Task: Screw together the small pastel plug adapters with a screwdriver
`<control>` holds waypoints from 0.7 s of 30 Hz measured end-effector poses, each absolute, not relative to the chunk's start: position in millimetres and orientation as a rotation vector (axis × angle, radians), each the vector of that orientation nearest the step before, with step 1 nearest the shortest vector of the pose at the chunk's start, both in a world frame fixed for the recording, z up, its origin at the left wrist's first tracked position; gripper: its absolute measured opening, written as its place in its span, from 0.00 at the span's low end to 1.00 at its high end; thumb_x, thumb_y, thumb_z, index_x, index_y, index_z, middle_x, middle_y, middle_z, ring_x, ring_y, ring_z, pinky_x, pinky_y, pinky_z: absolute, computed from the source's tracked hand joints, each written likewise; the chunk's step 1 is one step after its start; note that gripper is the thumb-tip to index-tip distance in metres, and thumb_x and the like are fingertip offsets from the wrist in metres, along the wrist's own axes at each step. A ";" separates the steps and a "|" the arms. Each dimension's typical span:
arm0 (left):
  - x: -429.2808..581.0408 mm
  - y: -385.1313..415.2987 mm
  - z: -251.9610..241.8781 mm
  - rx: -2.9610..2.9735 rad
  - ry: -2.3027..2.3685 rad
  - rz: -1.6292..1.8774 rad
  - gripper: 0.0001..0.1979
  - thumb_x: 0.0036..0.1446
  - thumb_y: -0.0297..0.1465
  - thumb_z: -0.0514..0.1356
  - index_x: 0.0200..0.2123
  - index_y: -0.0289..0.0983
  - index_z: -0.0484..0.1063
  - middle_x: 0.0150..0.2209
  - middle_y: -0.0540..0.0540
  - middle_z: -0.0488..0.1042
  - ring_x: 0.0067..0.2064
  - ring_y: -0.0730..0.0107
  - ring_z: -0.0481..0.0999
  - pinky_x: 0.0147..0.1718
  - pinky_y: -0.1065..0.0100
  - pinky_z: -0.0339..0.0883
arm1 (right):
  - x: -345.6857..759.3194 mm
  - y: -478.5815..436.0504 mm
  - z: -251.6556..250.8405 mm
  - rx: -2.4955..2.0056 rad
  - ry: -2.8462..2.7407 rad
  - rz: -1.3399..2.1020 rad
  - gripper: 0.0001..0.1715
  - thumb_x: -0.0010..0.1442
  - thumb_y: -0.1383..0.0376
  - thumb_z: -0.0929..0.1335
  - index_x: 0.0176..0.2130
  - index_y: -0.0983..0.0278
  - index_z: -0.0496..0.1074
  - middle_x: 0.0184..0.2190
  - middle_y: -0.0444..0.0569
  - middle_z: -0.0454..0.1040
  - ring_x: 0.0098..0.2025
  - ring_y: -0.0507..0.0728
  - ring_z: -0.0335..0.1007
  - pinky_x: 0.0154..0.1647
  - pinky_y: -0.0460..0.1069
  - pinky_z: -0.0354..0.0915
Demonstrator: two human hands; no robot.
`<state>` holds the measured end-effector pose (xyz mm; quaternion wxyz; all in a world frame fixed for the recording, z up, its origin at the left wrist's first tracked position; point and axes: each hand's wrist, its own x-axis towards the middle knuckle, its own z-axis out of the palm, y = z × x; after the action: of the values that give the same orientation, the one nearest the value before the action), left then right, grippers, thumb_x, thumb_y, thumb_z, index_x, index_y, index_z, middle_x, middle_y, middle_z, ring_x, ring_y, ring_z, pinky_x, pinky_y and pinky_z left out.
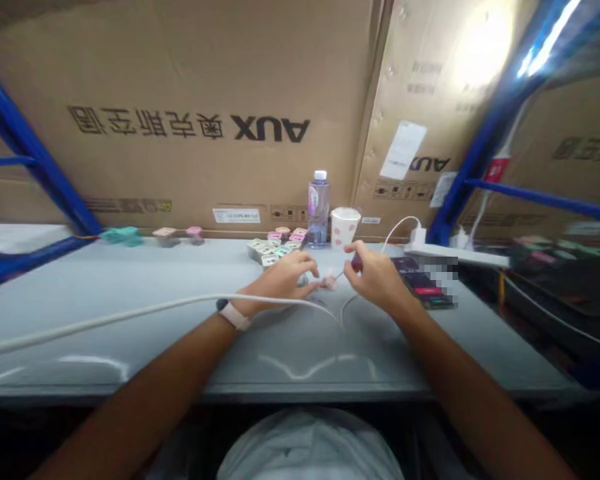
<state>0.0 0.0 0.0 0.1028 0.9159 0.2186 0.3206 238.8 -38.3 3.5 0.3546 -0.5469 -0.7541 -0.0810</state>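
Observation:
My left hand (285,277) rests on the grey table (130,293), fingers curled over a small pale pink part (329,283) at the end of a white cable (145,311). My right hand (375,275) is closed around a thin tool with a dark red handle (356,262), whose tip points at the pink part. The two hands nearly meet at the table's middle. A pale band sits on my left wrist.
Several small pastel plug blocks (276,247) lie behind my hands, more (125,235) at the far left. A water bottle (319,209) and paper cup (345,227) stand by the cardboard boxes (190,120). A phone (423,283) and white power strip (460,255) lie right. Blue rack beams flank both sides.

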 end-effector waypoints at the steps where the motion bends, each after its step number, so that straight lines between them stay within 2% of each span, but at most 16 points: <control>1: 1.2 -1.3 2.3 2.720 0.639 0.967 0.10 0.67 0.37 0.62 0.40 0.36 0.78 0.45 0.39 0.77 0.49 0.54 0.75 0.51 0.53 0.68 | 239.2 -39.2 3.9 -1.413 -1.952 -0.207 0.14 0.63 0.66 0.65 0.49 0.66 0.72 0.30 0.49 0.79 0.32 0.59 0.76 0.35 0.50 0.62; 5: 5.7 -9.8 12.3 2.637 0.621 1.015 0.12 0.65 0.40 0.65 0.36 0.37 0.78 0.43 0.42 0.79 0.46 0.58 0.76 0.50 0.56 0.69 | 240.8 -40.6 4.3 -1.413 -1.938 -0.212 0.13 0.64 0.66 0.65 0.48 0.65 0.72 0.29 0.49 0.79 0.32 0.58 0.76 0.35 0.50 0.62; 9: 5.4 -18.7 22.8 2.292 0.594 0.923 0.15 0.59 0.42 0.71 0.37 0.35 0.79 0.39 0.43 0.81 0.43 0.60 0.78 0.47 0.59 0.70 | 242.1 -39.3 3.7 -1.408 -1.898 -0.224 0.12 0.62 0.65 0.66 0.46 0.63 0.72 0.28 0.47 0.78 0.30 0.58 0.75 0.35 0.49 0.62; 12: 0.0 -20.9 30.7 2.091 0.422 0.681 0.21 0.55 0.46 0.72 0.41 0.35 0.80 0.42 0.40 0.82 0.42 0.61 0.79 0.44 0.60 0.73 | 242.8 -39.4 4.7 -1.401 -1.876 -0.225 0.12 0.60 0.66 0.66 0.45 0.63 0.72 0.27 0.47 0.77 0.29 0.58 0.74 0.35 0.50 0.63; 15: -5.7 -23.7 40.0 1.967 0.231 0.381 0.28 0.47 0.48 0.77 0.46 0.37 0.82 0.44 0.40 0.82 0.42 0.61 0.79 0.45 0.59 0.75 | 243.2 -40.3 6.5 -1.395 -1.859 -0.218 0.12 0.60 0.65 0.67 0.45 0.63 0.73 0.27 0.48 0.77 0.29 0.58 0.74 0.36 0.50 0.64; 18: -8.1 -28.9 49.4 1.918 0.156 0.152 0.28 0.39 0.45 0.80 0.42 0.38 0.85 0.39 0.43 0.83 0.39 0.59 0.81 0.42 0.60 0.77 | 243.1 -40.1 7.1 -1.389 -1.837 -0.219 0.12 0.59 0.65 0.67 0.44 0.63 0.74 0.26 0.47 0.77 0.27 0.58 0.74 0.35 0.50 0.64; 21: -7.6 -32.4 54.8 1.884 0.112 -0.081 0.24 0.36 0.42 0.82 0.38 0.38 0.86 0.36 0.42 0.84 0.39 0.54 0.83 0.43 0.60 0.80 | 242.7 -39.4 6.4 -1.369 -1.814 -0.221 0.11 0.57 0.65 0.68 0.42 0.62 0.74 0.25 0.46 0.76 0.26 0.57 0.73 0.34 0.50 0.63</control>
<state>-7.6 -32.4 54.8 0.5860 0.8082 0.0480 -0.0346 242.7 -39.4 6.4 0.4160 -0.5452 -0.7224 -0.0881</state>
